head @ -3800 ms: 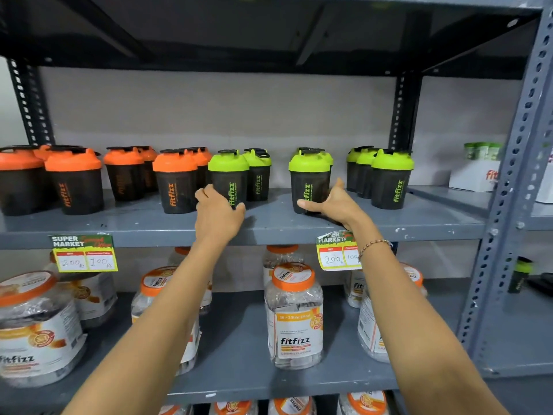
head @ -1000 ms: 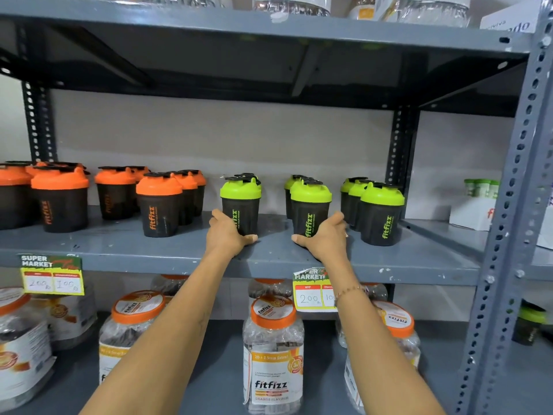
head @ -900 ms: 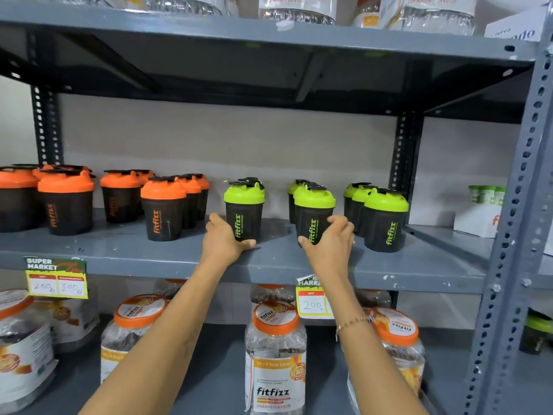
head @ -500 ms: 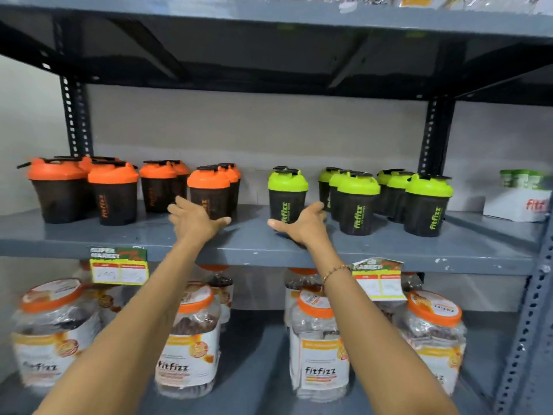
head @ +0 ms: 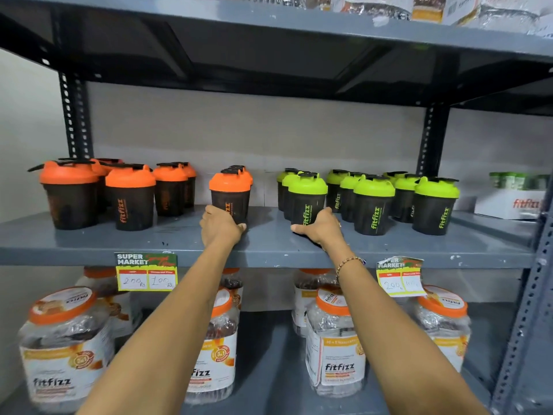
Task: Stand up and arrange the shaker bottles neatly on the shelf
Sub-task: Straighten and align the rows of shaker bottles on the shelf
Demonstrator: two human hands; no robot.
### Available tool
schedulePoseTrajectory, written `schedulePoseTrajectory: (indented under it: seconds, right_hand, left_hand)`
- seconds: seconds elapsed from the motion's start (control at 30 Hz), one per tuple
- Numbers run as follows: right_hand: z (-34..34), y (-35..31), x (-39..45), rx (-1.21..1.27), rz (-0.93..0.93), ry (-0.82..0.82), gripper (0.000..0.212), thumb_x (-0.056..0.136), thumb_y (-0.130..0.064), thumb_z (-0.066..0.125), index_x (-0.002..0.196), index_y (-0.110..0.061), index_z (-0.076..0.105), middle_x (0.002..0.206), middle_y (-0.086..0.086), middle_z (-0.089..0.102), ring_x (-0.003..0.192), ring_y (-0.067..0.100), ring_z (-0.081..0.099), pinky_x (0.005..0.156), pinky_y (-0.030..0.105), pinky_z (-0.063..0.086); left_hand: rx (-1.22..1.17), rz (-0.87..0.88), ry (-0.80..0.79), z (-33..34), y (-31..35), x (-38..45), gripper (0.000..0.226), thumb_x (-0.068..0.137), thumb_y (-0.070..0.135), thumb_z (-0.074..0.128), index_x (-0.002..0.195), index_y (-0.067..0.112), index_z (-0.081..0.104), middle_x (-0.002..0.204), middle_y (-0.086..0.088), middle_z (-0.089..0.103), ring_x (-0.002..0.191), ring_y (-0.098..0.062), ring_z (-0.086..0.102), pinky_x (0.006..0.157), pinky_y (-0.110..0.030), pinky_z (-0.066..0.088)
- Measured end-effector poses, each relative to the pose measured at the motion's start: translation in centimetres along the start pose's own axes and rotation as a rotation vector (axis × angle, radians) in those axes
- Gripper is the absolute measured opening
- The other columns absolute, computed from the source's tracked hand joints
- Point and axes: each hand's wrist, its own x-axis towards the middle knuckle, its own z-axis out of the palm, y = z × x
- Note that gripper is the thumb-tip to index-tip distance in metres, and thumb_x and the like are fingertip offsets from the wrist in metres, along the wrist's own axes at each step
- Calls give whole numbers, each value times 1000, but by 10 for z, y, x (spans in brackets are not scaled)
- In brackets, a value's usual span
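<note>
Black shaker bottles stand upright in rows on the grey middle shelf. Orange-lidded ones fill the left half, green-lidded ones the right. My left hand wraps the base of the front orange-lidded shaker near the middle, with more orange lids lined up behind it. My right hand grips the base of the front green-lidded shaker, thumb on its left side. A gap of bare shelf lies between these two bottles.
Clear fitfizz jars with orange lids stand on the shelf below. Two price tags hang from the shelf's front edge. A white fitfizz box sits on the neighbouring shelf to the right, behind a perforated metal post.
Both hands hovered with fingers apart at the shelf front half a second ago. Now the left hand has closed on an orange-lidded shaker and the right on a green-lidded one.
</note>
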Motion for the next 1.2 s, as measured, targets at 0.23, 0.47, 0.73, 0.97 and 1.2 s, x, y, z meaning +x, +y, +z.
schedulePoseTrajectory:
  seconds: [0.23, 0.47, 0.73, 0.97, 1.2]
  right_hand:
    - [0, 1, 0, -18, -23, -7, 87, 71, -38, 80, 132, 6, 34, 136, 22, 47, 128, 37, 42, 105, 42, 39]
    - [0, 2, 3, -19, -35, -24, 88, 72, -39, 79, 133, 5, 35, 137, 22, 46, 128, 36, 43, 105, 44, 39]
    - [-1, 6, -33, 315, -118, 328, 63, 79, -36, 73, 116, 4, 41, 122, 22, 52, 113, 36, 52, 98, 39, 39]
    - [61, -79, -85, 418, -412, 109, 15, 83, -25, 69, 88, -14, 59, 67, -11, 59, 65, 4, 55, 64, 16, 40]
    - [151, -164, -105, 218, -376, -204, 49, 85, -33, 67, 120, -3, 50, 111, 12, 65, 112, 29, 57, 90, 33, 43]
  left_hand:
    - [65, -5, -6, 1, 2, -3, 75, 81, 30, 73, 133, -2, 30, 138, -22, 42, 128, -36, 40, 100, -47, 39]
    - [68, -1, -27, -2, 5, -7, 82, 78, 32, 75, 135, -3, 27, 140, -21, 39, 130, -35, 37, 103, -44, 38]
    - [-42, 148, 122, -46, -29, -17, 65, 84, 30, 69, 131, -1, 36, 133, -21, 47, 121, -37, 49, 95, -43, 42]
    - [-57, 183, 463, -125, -94, 14, 38, 85, 20, 67, 113, -4, 57, 115, -26, 59, 113, -39, 51, 98, -42, 36]
    - [-99, -73, 419, -206, -154, 63, 79, 73, 12, 79, 134, -4, 31, 141, -26, 33, 131, -40, 31, 109, -42, 27]
